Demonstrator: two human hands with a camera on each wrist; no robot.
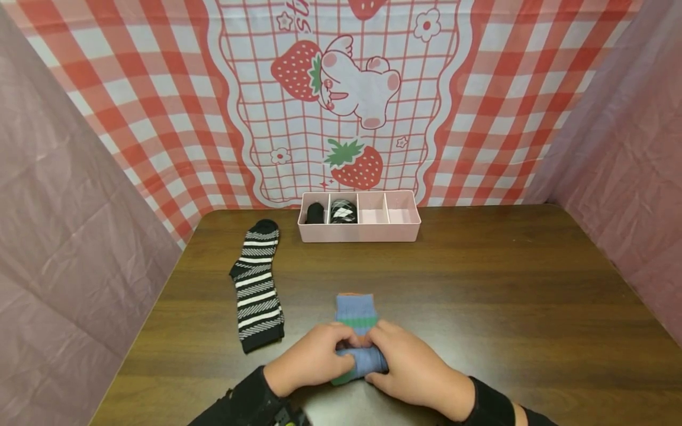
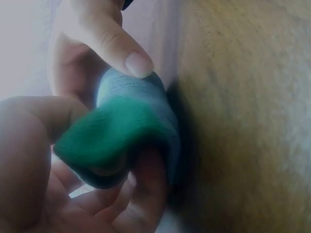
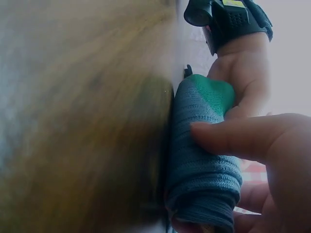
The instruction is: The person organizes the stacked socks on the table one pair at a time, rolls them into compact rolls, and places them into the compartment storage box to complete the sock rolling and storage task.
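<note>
A pair of blue socks with green bands lies at the near middle of the table, its near part rolled up and its far end flat. My left hand holds the left end of the roll, where green fabric shows in the left wrist view. On the right end, my right hand grips the same roll, and its thumb presses on the ribbed blue fabric in the right wrist view. The fingertips of both hands come close together over the roll, which partly hides it in the head view.
Black-and-white striped socks lie flat to the left. At the back edge of the wooden table stands a pink divided box. Its two left compartments hold a black roll and a black-and-white patterned roll.
</note>
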